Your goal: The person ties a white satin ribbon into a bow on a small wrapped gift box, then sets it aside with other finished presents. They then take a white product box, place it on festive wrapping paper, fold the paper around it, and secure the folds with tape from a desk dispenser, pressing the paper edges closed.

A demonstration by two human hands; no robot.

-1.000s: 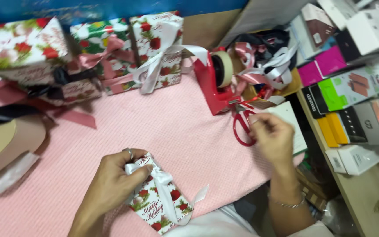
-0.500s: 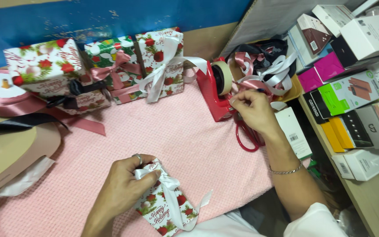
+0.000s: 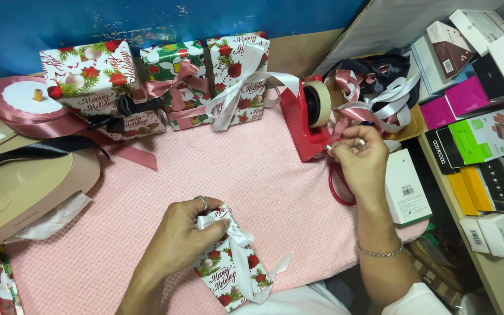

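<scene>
Left hand [image 3: 179,239] is clamped over the white satin ribbon knot on the small holiday-print wrapped gift box [image 3: 228,265] at the near desk edge. Right hand [image 3: 361,158] pinches at the red plastic tape dispenser [image 3: 305,125], red-handled scissors [image 3: 340,186] right under it. Ease the left-hand grip and that knot probably slips loose.

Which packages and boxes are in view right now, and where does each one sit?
Small wrapped gift: near edge, under left hand; white ribbon.
Three wrapped gifts: far edge; red-green festive paper, bows.
White box: beside right hand; flat.
Retail boxes: right shelf; magenta, green, yellow, black, white.
</scene>
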